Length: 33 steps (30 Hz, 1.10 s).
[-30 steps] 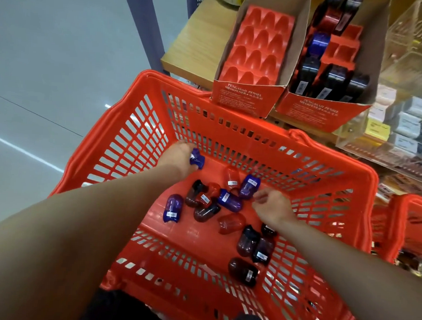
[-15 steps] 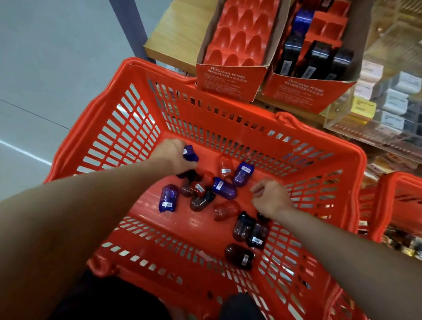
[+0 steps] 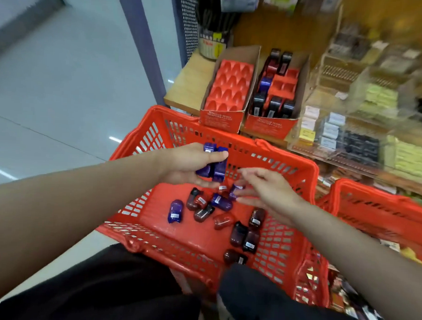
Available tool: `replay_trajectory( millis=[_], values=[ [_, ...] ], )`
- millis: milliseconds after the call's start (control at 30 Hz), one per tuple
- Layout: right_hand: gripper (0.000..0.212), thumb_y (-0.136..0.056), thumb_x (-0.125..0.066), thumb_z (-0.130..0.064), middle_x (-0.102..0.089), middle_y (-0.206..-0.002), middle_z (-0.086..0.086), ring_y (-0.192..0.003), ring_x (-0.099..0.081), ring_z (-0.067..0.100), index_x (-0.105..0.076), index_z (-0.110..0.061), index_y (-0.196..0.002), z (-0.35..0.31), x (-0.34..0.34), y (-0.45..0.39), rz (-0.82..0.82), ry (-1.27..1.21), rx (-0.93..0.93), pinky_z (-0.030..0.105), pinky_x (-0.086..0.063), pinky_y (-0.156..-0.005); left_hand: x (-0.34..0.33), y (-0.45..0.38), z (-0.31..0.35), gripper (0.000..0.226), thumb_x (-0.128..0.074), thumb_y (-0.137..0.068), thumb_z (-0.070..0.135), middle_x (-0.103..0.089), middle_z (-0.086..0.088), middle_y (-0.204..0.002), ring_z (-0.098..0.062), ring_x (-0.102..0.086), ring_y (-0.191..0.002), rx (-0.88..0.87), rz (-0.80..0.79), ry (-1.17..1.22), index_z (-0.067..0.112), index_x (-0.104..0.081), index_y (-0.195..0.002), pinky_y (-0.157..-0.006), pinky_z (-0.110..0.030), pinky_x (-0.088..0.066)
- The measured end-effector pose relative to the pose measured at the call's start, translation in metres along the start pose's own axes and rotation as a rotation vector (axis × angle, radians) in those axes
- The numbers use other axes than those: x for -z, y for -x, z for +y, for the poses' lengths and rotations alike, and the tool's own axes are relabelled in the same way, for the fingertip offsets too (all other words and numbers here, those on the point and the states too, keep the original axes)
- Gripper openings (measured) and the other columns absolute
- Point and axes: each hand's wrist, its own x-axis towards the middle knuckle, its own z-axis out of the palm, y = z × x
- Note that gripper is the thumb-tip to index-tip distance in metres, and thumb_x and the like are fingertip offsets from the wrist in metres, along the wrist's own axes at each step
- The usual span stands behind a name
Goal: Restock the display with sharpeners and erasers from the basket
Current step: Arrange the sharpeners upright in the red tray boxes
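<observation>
Raised left hand (image 3: 185, 165), two glossy blue sharpeners (image 3: 213, 163)

Your right hand (image 3: 268, 191) is motion-blurred; shelf stock (image 3: 379, 100) at right too smeared to ID; box print (image 3: 219, 117) unreadable.

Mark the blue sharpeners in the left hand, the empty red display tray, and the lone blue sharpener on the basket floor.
held blue sharpeners (image 3: 215, 168): head view, side of the right one
empty display tray (image 3: 229, 87): head view, middle scalloped slots
loose blue sharpener (image 3: 175, 210): head view, body centre
</observation>
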Motion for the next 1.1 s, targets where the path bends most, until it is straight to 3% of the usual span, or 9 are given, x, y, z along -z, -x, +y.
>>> replay_trajectory(
  millis=[133, 233, 367, 433, 600, 733, 800, 967, 1100],
  values=[
    [0.028, -0.094, -0.059, -0.04, -0.069, -0.108, 0.006, -0.083, -0.071, 0.018, -0.065, -0.026, -0.117, -0.063, 0.001, 0.048, -0.069, 0.033, 0.147, 0.029, -0.058, -0.066, -0.022, 0.05, 0.033, 0.008, -0.065, -0.094, 0.023, -0.069, 0.003, -0.085, -0.013, -0.067, -0.079, -0.167, -0.014, 0.04, 0.017, -0.062, -0.099, -0.072, -0.033, -0.059],
    [0.034, -0.085, -0.067, -0.051, -0.073, -0.1, -0.002, -0.076, -0.068, 0.01, -0.072, -0.024, -0.105, -0.094, 0.0, 0.075, -0.016, 0.138, 0.229, 0.023, -0.053, -0.06, -0.043, 0.078, 0.044, 0.026, -0.074, -0.088, 0.022, -0.067, 0.002, -0.085, -0.012, -0.064, -0.074, -0.331, 0.024, -0.086, 0.016, -0.061, -0.11, -0.065, -0.028, -0.054],
    [0.026, -0.084, -0.074, -0.035, -0.076, -0.092, 0.003, -0.071, -0.067, 0.006, -0.074, -0.011, -0.095, -0.111, 0.01, 0.094, 0.039, 0.194, 0.311, 0.02, -0.052, -0.057, -0.063, 0.093, 0.038, 0.024, -0.079, -0.082, 0.014, -0.069, 0.005, -0.083, -0.005, -0.064, -0.071, -0.496, 0.111, -0.145, 0.017, -0.067, -0.102, -0.06, -0.018, -0.05],
    [0.017, -0.087, -0.072, -0.024, -0.075, -0.093, 0.01, -0.074, -0.069, 0.009, -0.073, -0.008, -0.093, -0.114, 0.02, 0.099, 0.036, 0.182, 0.332, 0.021, -0.057, -0.061, -0.067, 0.097, 0.038, 0.013, -0.073, -0.088, 0.023, -0.068, 0.004, -0.083, -0.01, -0.058, -0.072, -0.447, 0.039, -0.063, 0.018, -0.069, -0.099, -0.059, -0.022, -0.046],
    [0.009, -0.09, -0.067, -0.015, -0.076, -0.086, 0.003, -0.086, -0.07, 0.015, -0.074, -0.014, -0.083, -0.12, 0.038, 0.103, 0.03, 0.026, 0.374, 0.02, -0.058, -0.07, -0.072, 0.099, 0.048, 0.03, -0.059, -0.095, 0.035, -0.063, -0.004, -0.073, -0.01, -0.048, -0.06, -0.275, -0.001, 0.343, 0.007, -0.068, -0.1, -0.047, -0.019, -0.038],
    [0.007, -0.091, -0.065, -0.01, -0.075, -0.091, 0.009, -0.083, -0.072, 0.012, -0.072, -0.011, -0.092, -0.127, 0.043, 0.106, 0.003, 0.016, 0.403, 0.019, -0.057, -0.07, -0.078, 0.1, 0.053, 0.038, -0.058, -0.094, 0.042, -0.069, -0.018, -0.103, -0.011, -0.047, -0.06, -0.155, -0.161, 0.422, 0.006, -0.066, -0.107, -0.044, -0.016, -0.037],
    [0.011, -0.091, -0.063, -0.006, -0.075, -0.096, 0.013, -0.088, -0.072, 0.016, -0.07, -0.009, -0.098, -0.127, 0.048, 0.106, -0.035, -0.018, 0.44, 0.022, -0.058, -0.076, -0.079, 0.099, 0.056, 0.034, -0.061, -0.093, 0.035, -0.071, -0.018, -0.102, -0.009, -0.047, -0.058, -0.14, -0.185, 0.456, 0.008, -0.067, -0.113, -0.044, -0.014, -0.037],
    [0.03, -0.084, -0.068, 0.002, -0.071, -0.113, 0.016, -0.103, -0.069, 0.026, -0.068, -0.004, -0.113, -0.116, 0.059, 0.105, -0.055, -0.038, 0.41, 0.037, -0.055, -0.095, -0.075, 0.083, 0.051, 0.036, -0.072, -0.088, 0.014, -0.068, 0.006, -0.086, -0.004, -0.047, -0.06, -0.392, 0.009, 0.152, 0.022, -0.065, -0.123, -0.054, -0.017, -0.041],
    [0.03, -0.076, -0.078, -0.001, -0.074, -0.104, 0.011, -0.086, -0.072, 0.021, -0.065, -0.007, -0.102, -0.104, 0.06, 0.104, 0.036, 0.137, 0.459, 0.034, -0.058, -0.083, -0.081, 0.081, 0.05, 0.048, -0.074, -0.087, 0.011, -0.064, 0.017, -0.074, 0.001, -0.05, -0.057, -0.548, 0.103, 0.012, 0.027, -0.058, -0.129, -0.061, -0.022, -0.043]
  ],
)
